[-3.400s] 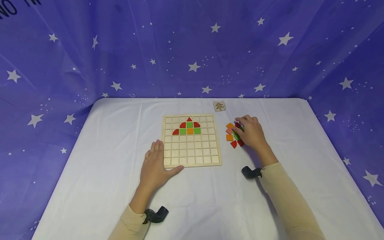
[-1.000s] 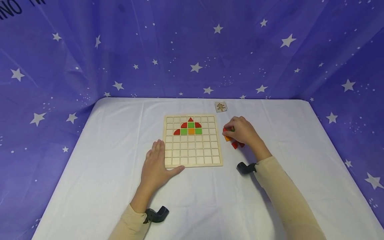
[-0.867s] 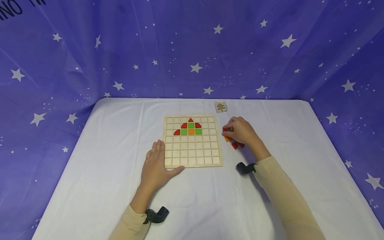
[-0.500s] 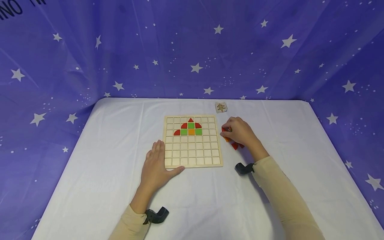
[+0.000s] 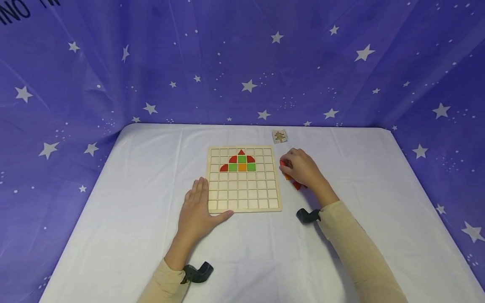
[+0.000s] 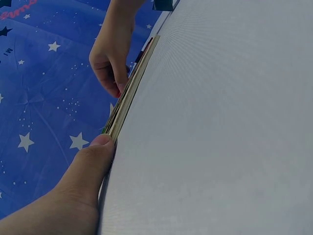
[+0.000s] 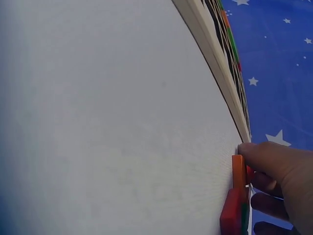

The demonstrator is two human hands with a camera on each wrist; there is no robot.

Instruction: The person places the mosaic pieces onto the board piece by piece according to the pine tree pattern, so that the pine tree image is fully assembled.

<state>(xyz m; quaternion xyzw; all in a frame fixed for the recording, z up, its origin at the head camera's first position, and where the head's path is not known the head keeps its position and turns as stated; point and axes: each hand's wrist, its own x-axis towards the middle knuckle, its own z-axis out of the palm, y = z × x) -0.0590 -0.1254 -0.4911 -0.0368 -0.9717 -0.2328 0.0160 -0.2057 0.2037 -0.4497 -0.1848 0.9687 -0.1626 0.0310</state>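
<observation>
A square wooden grid board (image 5: 242, 189) lies mid-table. Red, green and orange tiles form a stepped shape in its upper rows, with an orange square (image 5: 242, 167) in the lowest filled row. My left hand (image 5: 196, 206) rests at the board's lower left corner, fingers straight along the left side, thumb on the front edge. Just right of the board, my right hand (image 5: 303, 168) pinches a red tile (image 5: 282, 163) between thumb and fingers, and the tile's outline is mostly hidden. Under that hand lie loose tiles, among them an orange one (image 7: 238, 171) and a red one (image 7: 230, 213).
A small card (image 5: 280, 136) with a brown tree-like grid pattern lies behind the board, to the right. A white cloth (image 5: 257, 261) covers the table. Behind it hangs a blue star-printed curtain (image 5: 212, 63). Black wrist devices (image 5: 198, 272) sit on both sleeves.
My right hand has shifted left from above the loose tiles toward the board, and its fingers have closed on a red tile. The left hand and the board's pattern stay the same.
</observation>
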